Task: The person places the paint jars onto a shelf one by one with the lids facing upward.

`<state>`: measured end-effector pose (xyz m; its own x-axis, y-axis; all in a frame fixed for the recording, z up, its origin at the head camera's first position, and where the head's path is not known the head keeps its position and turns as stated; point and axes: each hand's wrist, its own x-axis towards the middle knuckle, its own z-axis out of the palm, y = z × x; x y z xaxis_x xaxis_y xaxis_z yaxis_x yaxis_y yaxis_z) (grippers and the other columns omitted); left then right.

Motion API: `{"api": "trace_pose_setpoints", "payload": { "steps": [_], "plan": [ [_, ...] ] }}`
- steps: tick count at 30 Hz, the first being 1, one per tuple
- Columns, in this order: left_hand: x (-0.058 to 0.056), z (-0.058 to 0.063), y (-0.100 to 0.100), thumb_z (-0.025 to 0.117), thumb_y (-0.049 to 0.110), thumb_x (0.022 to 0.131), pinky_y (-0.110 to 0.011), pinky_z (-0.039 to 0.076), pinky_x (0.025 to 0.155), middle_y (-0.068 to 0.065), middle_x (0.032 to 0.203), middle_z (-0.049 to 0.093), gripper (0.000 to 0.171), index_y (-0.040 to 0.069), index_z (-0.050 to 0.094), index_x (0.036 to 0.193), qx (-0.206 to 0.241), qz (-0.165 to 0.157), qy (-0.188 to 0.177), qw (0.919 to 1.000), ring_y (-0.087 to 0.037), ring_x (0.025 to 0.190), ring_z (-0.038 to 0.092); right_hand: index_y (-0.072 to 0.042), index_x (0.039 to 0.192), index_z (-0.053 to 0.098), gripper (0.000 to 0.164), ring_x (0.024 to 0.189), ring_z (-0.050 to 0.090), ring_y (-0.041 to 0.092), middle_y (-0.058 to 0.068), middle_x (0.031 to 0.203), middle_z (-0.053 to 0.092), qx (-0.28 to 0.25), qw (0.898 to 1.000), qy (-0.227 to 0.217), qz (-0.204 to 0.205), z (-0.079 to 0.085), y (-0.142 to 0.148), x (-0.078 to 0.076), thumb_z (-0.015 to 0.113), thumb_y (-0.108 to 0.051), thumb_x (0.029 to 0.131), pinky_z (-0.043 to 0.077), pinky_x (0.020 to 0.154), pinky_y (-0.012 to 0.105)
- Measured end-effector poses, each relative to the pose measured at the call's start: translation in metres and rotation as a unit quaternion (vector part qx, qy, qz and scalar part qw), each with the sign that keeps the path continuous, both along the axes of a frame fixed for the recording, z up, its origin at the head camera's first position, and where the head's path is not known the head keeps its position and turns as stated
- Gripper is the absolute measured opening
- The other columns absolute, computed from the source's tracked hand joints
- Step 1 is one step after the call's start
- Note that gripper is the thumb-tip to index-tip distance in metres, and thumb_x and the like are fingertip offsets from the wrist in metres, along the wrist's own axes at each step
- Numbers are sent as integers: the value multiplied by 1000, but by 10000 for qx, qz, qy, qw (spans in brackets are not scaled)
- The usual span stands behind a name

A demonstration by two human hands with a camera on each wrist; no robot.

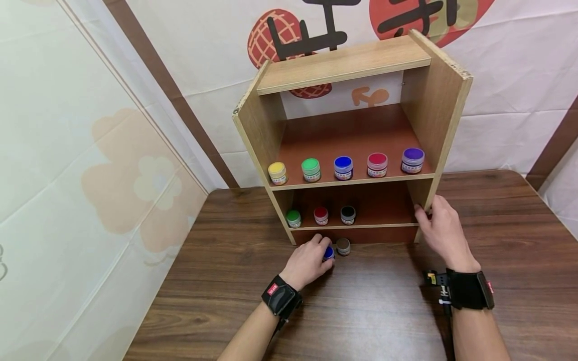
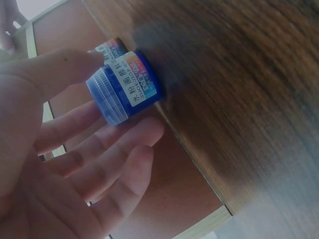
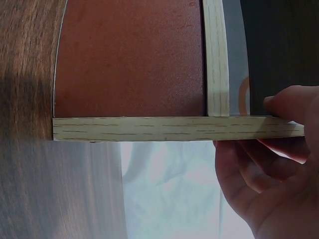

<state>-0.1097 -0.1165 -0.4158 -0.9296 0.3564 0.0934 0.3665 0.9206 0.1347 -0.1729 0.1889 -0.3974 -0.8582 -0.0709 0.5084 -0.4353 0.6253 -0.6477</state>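
My left hand (image 1: 307, 263) is low in front of the shelf unit, thumb and fingers around a small blue paint jar (image 2: 132, 84) with a white label. Its blue lid (image 1: 328, 252) shows between thumb and forefinger in the head view; the other fingers spread loosely past it. Close beside stands a brown-lidded paint jar (image 1: 343, 246) on the table. My right hand (image 1: 444, 233) grips the right side panel (image 3: 149, 129) of the wooden shelf unit (image 1: 343, 57), with the thumb on the inner face and the fingers outside.
Several paint jars line the upper shelf, from a yellow one (image 1: 277, 173) to a purple one (image 1: 413, 160). On the lower shelf stand green (image 1: 293, 218), red (image 1: 321, 215) and black (image 1: 348, 214) jars. A printed cloth (image 1: 198, 65) hangs behind the brown wooden table (image 1: 370, 311).
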Motion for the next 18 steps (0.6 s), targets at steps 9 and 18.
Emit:
{"api": "trace_pose_setpoints", "payload": {
  "steps": [9,18],
  "plan": [
    [-1,-1,-1,68,31,88,-25,53,67,-3,96,59,29,12,62,109,20,-31,77,10000,-11,78,60,8,123,52,32,89,57,40,28,107,56,10,10000,-38,-13,1,0,0,53,-9,95,46,70,54],
    [1,-2,-1,67,31,89,-26,53,68,-4,97,59,28,11,62,109,18,-21,85,10000,-12,79,60,8,123,52,32,89,58,40,28,107,56,17,10000,-55,-40,0,0,0,53,-9,96,46,71,55]
  ]
}}
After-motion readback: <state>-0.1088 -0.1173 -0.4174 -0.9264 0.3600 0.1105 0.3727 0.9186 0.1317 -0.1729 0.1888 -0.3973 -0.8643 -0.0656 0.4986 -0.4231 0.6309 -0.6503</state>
